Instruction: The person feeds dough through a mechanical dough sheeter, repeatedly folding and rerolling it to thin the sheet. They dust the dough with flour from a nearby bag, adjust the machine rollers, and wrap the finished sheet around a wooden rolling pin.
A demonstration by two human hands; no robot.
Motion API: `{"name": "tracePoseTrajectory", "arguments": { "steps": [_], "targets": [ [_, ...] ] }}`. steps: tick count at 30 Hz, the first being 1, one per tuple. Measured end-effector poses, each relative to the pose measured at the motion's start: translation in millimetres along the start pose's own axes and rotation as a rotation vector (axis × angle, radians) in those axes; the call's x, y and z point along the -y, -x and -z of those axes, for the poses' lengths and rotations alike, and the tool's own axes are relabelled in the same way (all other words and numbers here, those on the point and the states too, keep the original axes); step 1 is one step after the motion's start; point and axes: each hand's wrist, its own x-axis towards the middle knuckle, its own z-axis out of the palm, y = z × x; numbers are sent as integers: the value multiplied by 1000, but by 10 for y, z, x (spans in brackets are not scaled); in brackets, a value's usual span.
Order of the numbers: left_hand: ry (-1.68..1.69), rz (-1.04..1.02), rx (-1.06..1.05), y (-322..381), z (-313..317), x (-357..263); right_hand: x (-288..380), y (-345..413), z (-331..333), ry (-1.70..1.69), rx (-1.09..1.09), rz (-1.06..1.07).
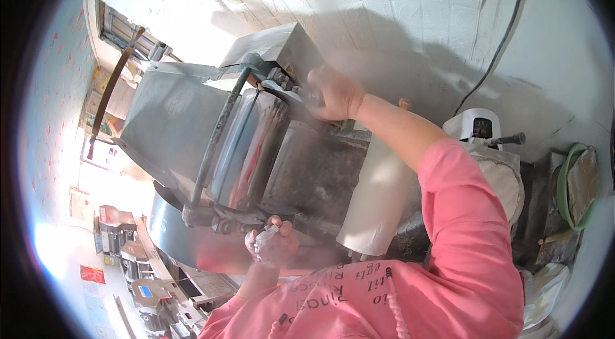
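Observation:
Before me stands a metal dough-rolling machine (168, 108) with shiny rollers (254, 156) across its middle. At the near left end of the rollers, my left hand (276, 245) grips a whitish, crumpled-looking knob (265, 239). My right hand (336, 94) is reached out to the far end and blurred, its fingers curled around a knob-like part (314, 98). A thick roll of pale dough sheet (372, 199) lies across the machine on my side of the rollers, below my right forearm. A wooden rod end (405, 103) shows at its far end.
A dark metal bar (221, 137) spans the machine above the rollers. At right are a white appliance (473, 123), a round pale thing in a metal housing (499, 180) and a green-rimmed basin (567, 190). A black cable (499, 46) hangs along the wall. Several scales (149, 291) stand lower left.

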Motion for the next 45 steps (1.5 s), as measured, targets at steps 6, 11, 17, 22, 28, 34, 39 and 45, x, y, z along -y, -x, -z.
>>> {"name": "tracePoseTrajectory", "arguments": {
  "steps": [6, 11, 17, 22, 28, 34, 39, 45],
  "targets": [
    [75, 85, 96, 22, 66, -90, -54, -89, 171, -933, 300, -614],
    [43, 50, 95, 19, 68, -65, -115, -180, 277, -205, 354, -161],
    [22, 33, 128, -12, 62, -58, -180, -172, 102, -840, 411, -553],
    [-44, 2, 142, -21, 71, -50, -137, -78, 146, -1182, 407, -820],
    [-45, -11, 154, -32, 57, -30, -33, -116, 204, -369, 266, -274],
    [-51, -9, 169, -40, 34, -25, -199, -267, -33, -550, 131, -284],
    [-46, -6, 168, -58, 39, -21, -239, -275, -82, -727, 131, -431],
    [-42, -34, 137, -36, 27, -12, -216, -247, -34, -741, 138, -406]
  ]
}}
